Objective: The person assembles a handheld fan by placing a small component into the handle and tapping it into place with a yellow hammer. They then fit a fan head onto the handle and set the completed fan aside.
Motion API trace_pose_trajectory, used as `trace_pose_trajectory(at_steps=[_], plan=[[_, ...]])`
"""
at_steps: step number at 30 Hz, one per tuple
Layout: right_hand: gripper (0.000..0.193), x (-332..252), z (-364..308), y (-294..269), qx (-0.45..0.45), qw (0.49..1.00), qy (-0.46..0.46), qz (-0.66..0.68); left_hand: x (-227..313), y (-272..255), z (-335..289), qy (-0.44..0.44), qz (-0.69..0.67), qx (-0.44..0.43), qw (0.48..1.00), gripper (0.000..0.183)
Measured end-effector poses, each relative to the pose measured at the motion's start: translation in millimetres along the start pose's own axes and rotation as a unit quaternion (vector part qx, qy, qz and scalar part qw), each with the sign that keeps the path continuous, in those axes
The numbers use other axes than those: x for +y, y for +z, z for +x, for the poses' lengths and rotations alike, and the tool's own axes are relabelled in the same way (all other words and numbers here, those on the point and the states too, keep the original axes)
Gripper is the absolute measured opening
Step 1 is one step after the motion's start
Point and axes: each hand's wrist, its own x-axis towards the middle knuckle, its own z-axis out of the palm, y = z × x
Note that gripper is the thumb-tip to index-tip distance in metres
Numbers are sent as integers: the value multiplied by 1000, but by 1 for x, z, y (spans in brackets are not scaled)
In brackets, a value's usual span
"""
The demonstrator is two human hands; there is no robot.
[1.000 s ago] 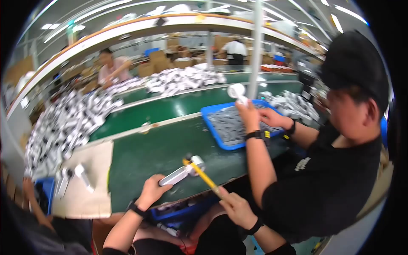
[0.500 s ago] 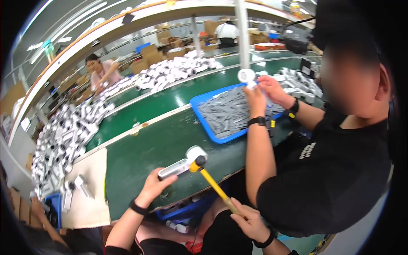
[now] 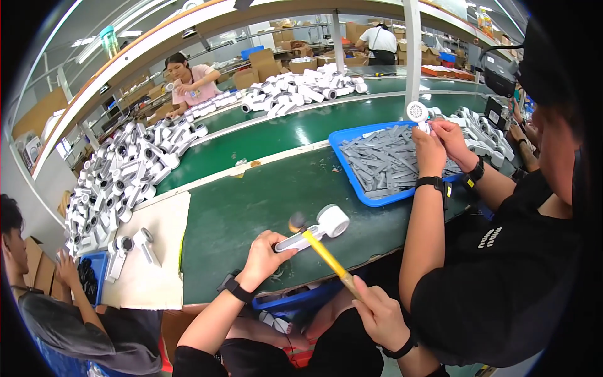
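Note:
A white handheld fan point(image 3: 331, 222) with a round head lies slantwise just over the green worktop. My left hand point(image 3: 265, 256) is closed around the end of its handle. In my right hand point(image 3: 382, 317) is the grip of a mallet with a yellow handle point(image 3: 328, 259) and a dark, rounded head point(image 3: 298, 220). The mallet's head is at the far side of the fan's handle, between my left fingers and the round fan head. Whether it touches the fan, I cannot tell.
At right a co-worker's hands point(image 3: 433, 147) hold another fan over a blue tray point(image 3: 370, 200) of grey strips. Piled white fans point(image 3: 125, 179) cover the left. A beige board point(image 3: 164, 276) lies beside a blue bin point(image 3: 99, 270). Other people work at left and behind.
The mallet head has shifted from the fan's round head to beside its handle. The fan has turned slightly in my left hand. My whole view has swung left.

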Motion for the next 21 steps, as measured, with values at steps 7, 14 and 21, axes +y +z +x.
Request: trace_pose_trajectory(at_steps=[7, 14, 21], plan=[[53, -3, 1, 6, -38, 998, 37, -30, -12, 9, 4, -44, -66, -12, 997, 30], [52, -20, 8, 18, -114, 991, 5, -66, -32, 26, 2, -18, -147, 45, 988, 29], [51, -20, 5, 17, -73, 996, 17, -45, -29, 20, 5, 20, -2, 38, 999, 31]])
